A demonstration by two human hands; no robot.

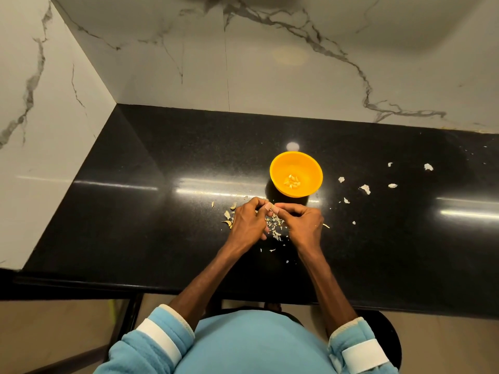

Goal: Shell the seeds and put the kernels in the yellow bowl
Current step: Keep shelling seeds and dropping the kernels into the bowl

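Note:
The yellow bowl (296, 174) stands on the black counter (135, 211), with several pale kernels (292, 181) at its bottom. Just in front of the bowl my left hand (247, 222) and my right hand (303, 222) meet, fingers curled, thumbs and fingertips pinching a small seed (270, 207) between them. The seed is mostly hidden by the fingertips. A heap of broken shells (275, 228) lies on the counter under and between my hands.
More shell bits (229, 218) lie left of my left hand. Whitish scraps (365, 188) are scattered to the right of the bowl. Marble walls close the counter at the back and left. A dark stool is under me.

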